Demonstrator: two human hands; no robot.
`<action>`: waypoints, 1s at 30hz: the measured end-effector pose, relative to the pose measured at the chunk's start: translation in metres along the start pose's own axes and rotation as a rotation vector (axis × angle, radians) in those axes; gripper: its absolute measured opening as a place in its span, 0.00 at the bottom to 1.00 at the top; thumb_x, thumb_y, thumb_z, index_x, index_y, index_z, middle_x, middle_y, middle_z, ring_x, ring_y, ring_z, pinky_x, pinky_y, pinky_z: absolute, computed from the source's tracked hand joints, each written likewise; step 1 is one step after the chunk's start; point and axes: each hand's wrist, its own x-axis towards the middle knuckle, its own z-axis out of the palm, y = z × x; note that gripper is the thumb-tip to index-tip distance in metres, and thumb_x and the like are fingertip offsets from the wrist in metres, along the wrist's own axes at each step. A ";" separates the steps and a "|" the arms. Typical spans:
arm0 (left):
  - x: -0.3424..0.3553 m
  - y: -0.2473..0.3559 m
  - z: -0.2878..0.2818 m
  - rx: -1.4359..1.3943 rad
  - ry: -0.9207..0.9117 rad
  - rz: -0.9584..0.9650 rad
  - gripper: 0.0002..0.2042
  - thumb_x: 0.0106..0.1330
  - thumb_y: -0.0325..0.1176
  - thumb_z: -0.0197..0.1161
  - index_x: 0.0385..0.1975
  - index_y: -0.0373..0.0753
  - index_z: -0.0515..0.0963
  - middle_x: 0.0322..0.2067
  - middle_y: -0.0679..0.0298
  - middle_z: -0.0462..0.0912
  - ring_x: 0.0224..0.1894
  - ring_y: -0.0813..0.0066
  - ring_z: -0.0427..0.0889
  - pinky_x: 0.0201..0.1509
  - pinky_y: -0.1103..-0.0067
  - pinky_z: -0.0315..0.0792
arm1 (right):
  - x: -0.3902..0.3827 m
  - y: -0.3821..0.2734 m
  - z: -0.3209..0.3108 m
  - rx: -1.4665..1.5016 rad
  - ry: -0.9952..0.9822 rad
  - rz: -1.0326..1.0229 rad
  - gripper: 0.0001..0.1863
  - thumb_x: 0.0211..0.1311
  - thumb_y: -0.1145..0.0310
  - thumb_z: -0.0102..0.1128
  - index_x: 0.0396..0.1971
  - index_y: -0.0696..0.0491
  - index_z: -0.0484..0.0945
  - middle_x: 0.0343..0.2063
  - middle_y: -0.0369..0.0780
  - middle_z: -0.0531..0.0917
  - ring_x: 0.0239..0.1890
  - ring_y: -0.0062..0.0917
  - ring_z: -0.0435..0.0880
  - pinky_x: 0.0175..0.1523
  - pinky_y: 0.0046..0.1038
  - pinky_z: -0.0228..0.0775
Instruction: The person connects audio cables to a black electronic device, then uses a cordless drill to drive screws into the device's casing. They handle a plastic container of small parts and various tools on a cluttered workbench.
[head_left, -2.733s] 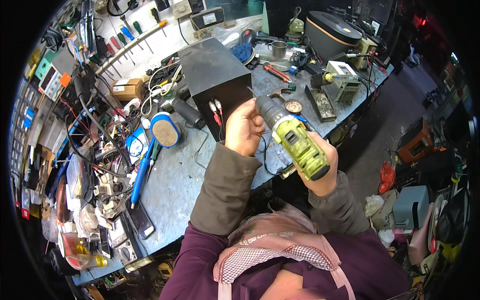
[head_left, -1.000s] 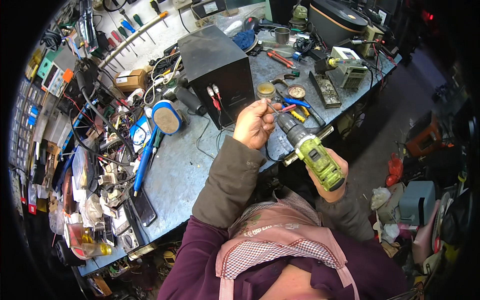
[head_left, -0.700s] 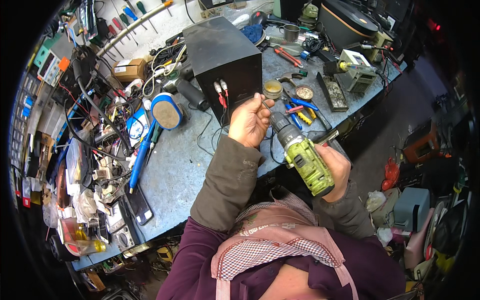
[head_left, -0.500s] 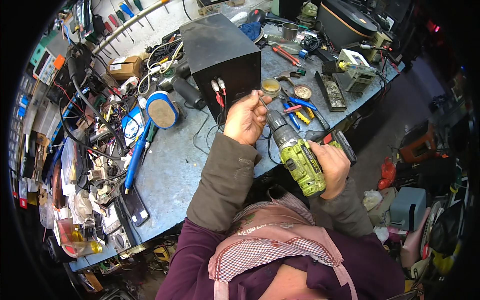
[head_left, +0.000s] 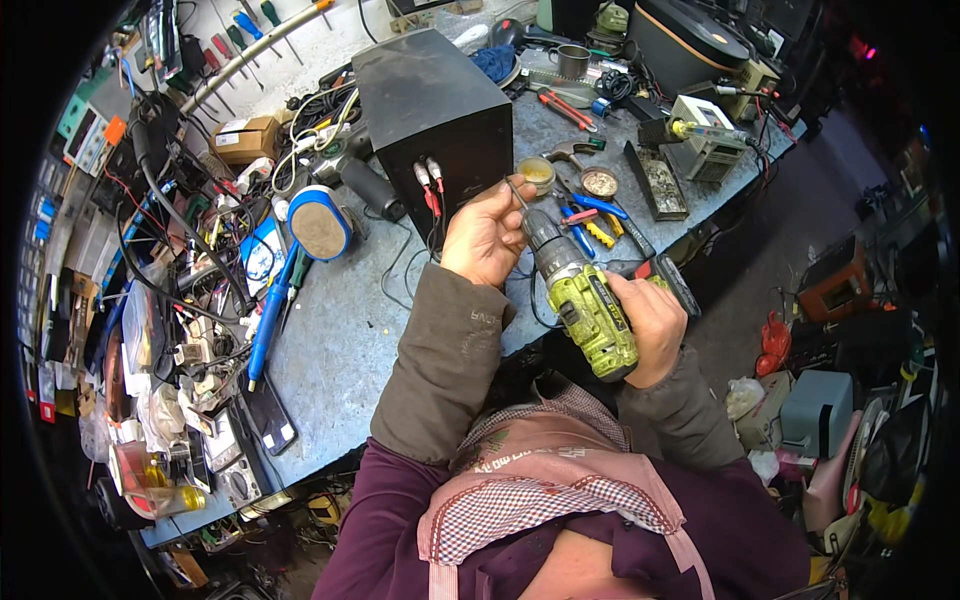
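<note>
As the drill (head_left: 592, 322) slants toward the black box (head_left: 430, 95), the left hand (head_left: 484, 238) sits nearer the box

Cordless drill, green and patterned, with a dark chuck (head_left: 545, 236) and slim bit (head_left: 518, 198); held in front of the person, over the near edge of the counter (head_left: 335, 335). Long axis: rear end low and toward the body, bit away from the body and leftward, pointing at the box's near right-hand corner. Contact between bit and box: cannot be told.

Right hand (head_left: 652, 325): closed around the drill's handle, to the right of the motor housing; dark battery (head_left: 674, 282) showing beyond it.

Left hand: fingers curled, thumb and forefinger pinching the bit ahead of the chuck; of the two, the nearer to both the bit's tip and the box.

Black box, upright on the counter, beyond and slightly left of the left hand; red-and-silver plugs (head_left: 428, 177) seated in its facing panel.

Outward to the right of the bit: small round jar (head_left: 537, 174), shallow tin (head_left: 599, 182), yellow-handled tool (head_left: 600, 234), dark narrow tray (head_left: 656, 182). Farther left, well apart from both hands: blue pen-shaped tool (head_left: 268, 332) and round blue-rimmed pad (head_left: 320, 224).
</note>
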 end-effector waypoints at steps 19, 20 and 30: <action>-0.005 -0.016 0.005 0.132 0.186 0.053 0.10 0.81 0.29 0.57 0.51 0.34 0.83 0.26 0.71 0.79 0.18 0.87 0.65 0.19 0.84 0.56 | 0.013 -0.017 -0.001 -0.069 -0.058 0.054 0.25 0.54 0.61 0.74 0.51 0.56 0.82 0.37 0.43 0.85 0.40 0.44 0.86 0.44 0.43 0.74; -0.004 -0.016 0.003 0.172 0.101 0.052 0.09 0.80 0.28 0.56 0.50 0.35 0.84 0.25 0.72 0.79 0.18 0.87 0.64 0.19 0.84 0.56 | 0.014 -0.017 -0.001 -0.063 -0.046 0.043 0.26 0.54 0.61 0.74 0.51 0.56 0.82 0.37 0.43 0.85 0.39 0.44 0.86 0.44 0.43 0.74; -0.117 -0.019 0.010 0.878 -0.301 0.037 0.11 0.74 0.34 0.69 0.46 0.33 0.87 0.34 0.64 0.91 0.29 0.81 0.81 0.33 0.79 0.76 | -0.029 -0.004 -0.020 0.547 0.125 0.312 0.26 0.56 0.71 0.82 0.55 0.61 0.86 0.46 0.47 0.92 0.48 0.35 0.93 0.56 0.33 0.81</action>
